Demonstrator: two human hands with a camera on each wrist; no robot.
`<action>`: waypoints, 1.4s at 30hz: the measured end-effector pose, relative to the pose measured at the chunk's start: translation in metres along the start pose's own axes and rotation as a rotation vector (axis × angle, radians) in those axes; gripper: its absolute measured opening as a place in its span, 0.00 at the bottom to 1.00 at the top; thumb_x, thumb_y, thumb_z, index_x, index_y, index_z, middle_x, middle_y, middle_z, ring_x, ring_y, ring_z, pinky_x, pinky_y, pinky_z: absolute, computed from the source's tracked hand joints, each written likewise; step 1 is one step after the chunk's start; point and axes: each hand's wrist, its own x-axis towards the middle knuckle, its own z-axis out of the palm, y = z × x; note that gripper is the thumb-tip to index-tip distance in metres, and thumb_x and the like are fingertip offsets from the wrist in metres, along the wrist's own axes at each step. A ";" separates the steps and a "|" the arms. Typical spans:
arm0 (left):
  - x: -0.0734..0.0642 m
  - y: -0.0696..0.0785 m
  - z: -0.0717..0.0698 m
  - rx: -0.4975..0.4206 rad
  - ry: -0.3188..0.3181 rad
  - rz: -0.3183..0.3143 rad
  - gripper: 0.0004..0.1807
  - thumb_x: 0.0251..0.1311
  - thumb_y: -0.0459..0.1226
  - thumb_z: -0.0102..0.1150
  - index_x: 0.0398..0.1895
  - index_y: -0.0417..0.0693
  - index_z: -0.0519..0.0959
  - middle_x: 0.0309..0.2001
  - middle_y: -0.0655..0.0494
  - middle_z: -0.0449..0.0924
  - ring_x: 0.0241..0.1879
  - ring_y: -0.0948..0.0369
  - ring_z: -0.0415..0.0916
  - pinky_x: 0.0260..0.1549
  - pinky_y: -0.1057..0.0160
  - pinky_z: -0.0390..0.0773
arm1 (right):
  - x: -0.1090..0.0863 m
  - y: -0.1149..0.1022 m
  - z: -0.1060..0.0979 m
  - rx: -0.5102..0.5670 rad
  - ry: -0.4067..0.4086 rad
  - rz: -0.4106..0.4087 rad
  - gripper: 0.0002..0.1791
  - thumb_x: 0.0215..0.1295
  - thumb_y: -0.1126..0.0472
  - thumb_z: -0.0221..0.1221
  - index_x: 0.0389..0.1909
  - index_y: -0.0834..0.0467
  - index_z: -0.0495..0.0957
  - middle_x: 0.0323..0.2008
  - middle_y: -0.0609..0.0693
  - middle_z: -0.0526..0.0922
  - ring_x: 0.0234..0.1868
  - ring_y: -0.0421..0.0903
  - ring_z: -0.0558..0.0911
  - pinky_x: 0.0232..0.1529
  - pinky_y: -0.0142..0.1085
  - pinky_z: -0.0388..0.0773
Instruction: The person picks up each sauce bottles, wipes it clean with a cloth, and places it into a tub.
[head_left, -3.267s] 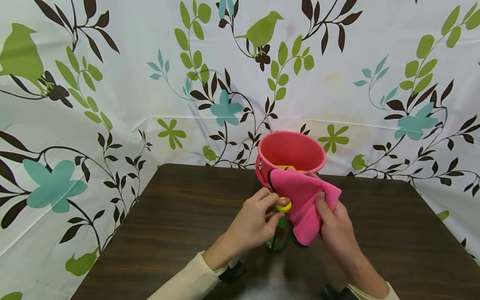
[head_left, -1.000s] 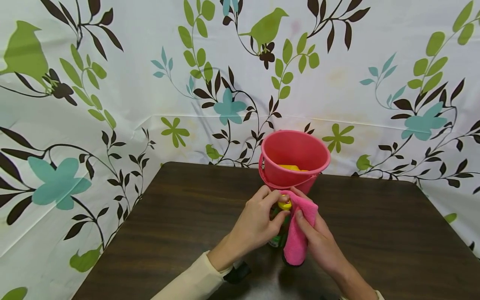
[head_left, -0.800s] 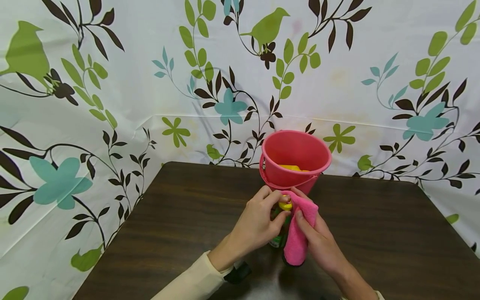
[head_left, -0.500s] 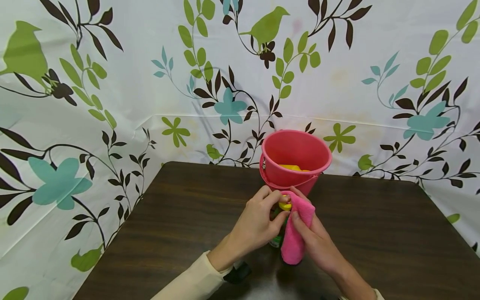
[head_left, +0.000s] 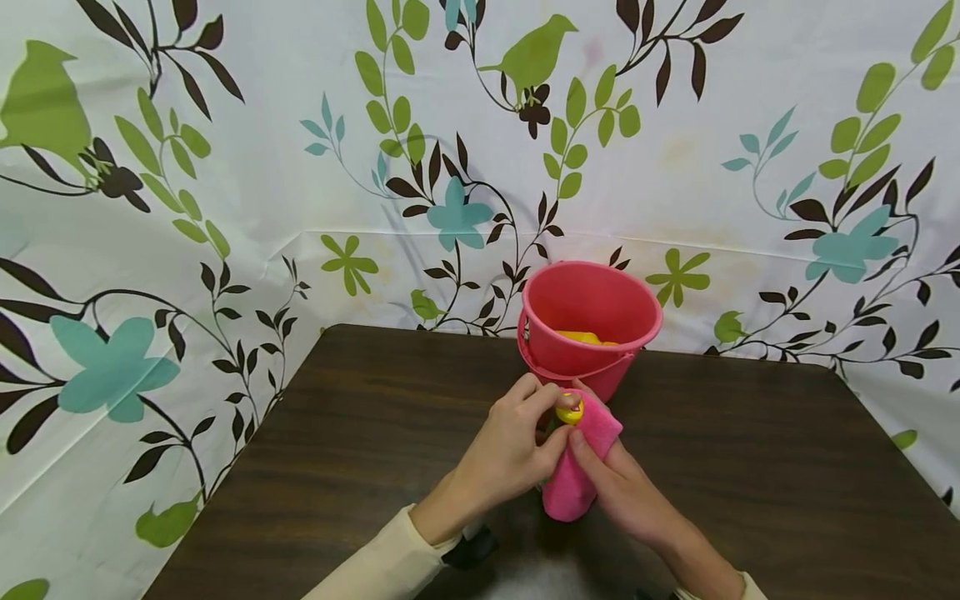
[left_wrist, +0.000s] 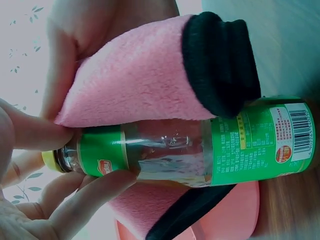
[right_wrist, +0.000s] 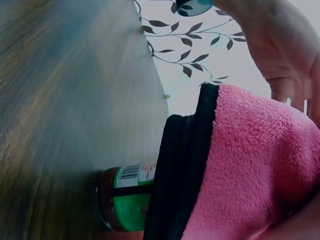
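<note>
A bottle with green labels (left_wrist: 260,142) and a yellow cap (head_left: 570,410) stands on the table, its lower end showing in the right wrist view. My left hand (head_left: 510,437) pinches it at the neck, just below the cap. My right hand (head_left: 630,492) grips a pink cloth (head_left: 576,479) with black edging, folded around the bottle's sides. In the left wrist view, cloth lies on both sides of the bottle, and the side facing that camera is bare. From the head, the cloth hides most of the bottle's body.
Right behind the hands stands a pink bucket (head_left: 585,362) with its handle hanging down in front and something yellow (head_left: 581,337) inside. The dark wooden table (head_left: 360,417) ends at the back against a white curtain (head_left: 262,167) printed with leaves and birds.
Earlier the cloth hung spread out to the right of the bottle. My right hand has folded it and moved left, bringing it against the bottle. The left hand keeps its place at the neck.
</note>
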 end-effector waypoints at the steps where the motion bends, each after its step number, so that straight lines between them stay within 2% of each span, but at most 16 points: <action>1: 0.000 0.000 0.000 -0.005 -0.003 -0.001 0.10 0.60 0.32 0.72 0.43 0.46 0.82 0.36 0.49 0.74 0.31 0.57 0.74 0.31 0.73 0.75 | 0.000 0.002 0.000 -0.008 -0.002 0.002 0.36 0.87 0.51 0.44 0.87 0.49 0.41 0.83 0.52 0.55 0.72 0.33 0.70 0.66 0.22 0.71; 6: -0.002 0.000 -0.001 -0.034 -0.023 -0.023 0.09 0.61 0.32 0.68 0.43 0.48 0.82 0.39 0.52 0.75 0.32 0.61 0.74 0.33 0.73 0.78 | 0.001 0.010 -0.002 -0.064 -0.014 0.028 0.36 0.87 0.50 0.45 0.86 0.53 0.44 0.81 0.56 0.61 0.69 0.31 0.72 0.65 0.22 0.72; 9: -0.002 -0.001 0.000 -0.048 -0.031 -0.033 0.08 0.61 0.33 0.67 0.43 0.49 0.82 0.40 0.53 0.75 0.33 0.63 0.74 0.34 0.73 0.80 | 0.000 0.015 -0.005 -0.090 -0.045 0.047 0.32 0.86 0.50 0.45 0.83 0.58 0.53 0.71 0.60 0.72 0.62 0.34 0.79 0.60 0.26 0.77; 12: -0.001 -0.001 0.000 -0.056 -0.030 -0.035 0.08 0.61 0.33 0.67 0.42 0.49 0.82 0.40 0.53 0.75 0.33 0.62 0.75 0.35 0.72 0.81 | 0.000 0.018 -0.010 -0.110 -0.093 0.060 0.29 0.86 0.49 0.46 0.78 0.60 0.60 0.64 0.60 0.77 0.58 0.38 0.81 0.58 0.29 0.79; 17: -0.001 0.000 0.000 -0.062 -0.028 -0.035 0.07 0.63 0.34 0.67 0.42 0.48 0.82 0.40 0.53 0.75 0.34 0.61 0.75 0.34 0.72 0.80 | 0.000 0.023 -0.016 -0.149 -0.157 0.078 0.28 0.85 0.49 0.48 0.76 0.60 0.63 0.61 0.57 0.79 0.58 0.42 0.80 0.58 0.28 0.77; 23: -0.001 0.000 0.002 -0.052 0.003 -0.013 0.05 0.64 0.34 0.67 0.41 0.49 0.82 0.38 0.53 0.75 0.33 0.59 0.74 0.32 0.74 0.76 | 0.000 0.031 -0.022 -0.195 -0.213 0.092 0.30 0.85 0.50 0.49 0.79 0.58 0.59 0.66 0.54 0.76 0.64 0.45 0.76 0.61 0.23 0.73; 26: -0.001 0.000 0.003 -0.054 0.007 -0.010 0.06 0.64 0.34 0.68 0.42 0.48 0.83 0.39 0.54 0.75 0.35 0.59 0.74 0.33 0.74 0.76 | 0.001 0.036 -0.025 -0.217 -0.245 0.112 0.30 0.85 0.51 0.49 0.79 0.59 0.59 0.67 0.53 0.76 0.63 0.45 0.76 0.61 0.22 0.72; 30: -0.001 -0.001 0.004 -0.057 0.004 -0.014 0.06 0.65 0.34 0.67 0.43 0.48 0.83 0.40 0.55 0.75 0.36 0.58 0.75 0.34 0.72 0.76 | 0.001 0.045 -0.028 -0.266 -0.278 0.165 0.23 0.84 0.50 0.50 0.68 0.60 0.70 0.50 0.51 0.82 0.48 0.42 0.79 0.47 0.27 0.76; 33: -0.001 0.000 0.004 -0.065 0.004 -0.013 0.06 0.65 0.34 0.67 0.43 0.47 0.83 0.40 0.55 0.75 0.38 0.57 0.77 0.35 0.68 0.80 | 0.000 0.052 -0.028 -0.318 -0.288 0.187 0.18 0.84 0.50 0.51 0.57 0.59 0.76 0.36 0.47 0.78 0.37 0.39 0.77 0.37 0.31 0.74; 36: -0.001 -0.001 0.004 -0.068 0.007 -0.009 0.07 0.65 0.34 0.67 0.44 0.47 0.83 0.41 0.55 0.76 0.38 0.56 0.77 0.35 0.66 0.82 | -0.001 0.055 -0.027 -0.386 -0.288 0.178 0.17 0.83 0.49 0.52 0.47 0.58 0.79 0.29 0.44 0.75 0.30 0.36 0.74 0.31 0.30 0.71; 39: -0.001 -0.001 0.004 -0.066 0.010 -0.007 0.07 0.64 0.34 0.67 0.44 0.47 0.83 0.40 0.54 0.76 0.37 0.56 0.77 0.34 0.70 0.78 | 0.001 0.056 -0.027 -0.468 -0.285 0.126 0.16 0.83 0.48 0.52 0.48 0.55 0.81 0.32 0.41 0.77 0.34 0.35 0.75 0.36 0.30 0.73; 42: -0.001 0.000 0.004 -0.066 0.010 -0.010 0.07 0.65 0.34 0.67 0.44 0.47 0.83 0.40 0.54 0.75 0.36 0.56 0.76 0.33 0.73 0.75 | 0.002 0.057 -0.028 -0.564 -0.269 0.079 0.17 0.82 0.46 0.53 0.58 0.52 0.80 0.44 0.40 0.79 0.52 0.40 0.76 0.56 0.39 0.76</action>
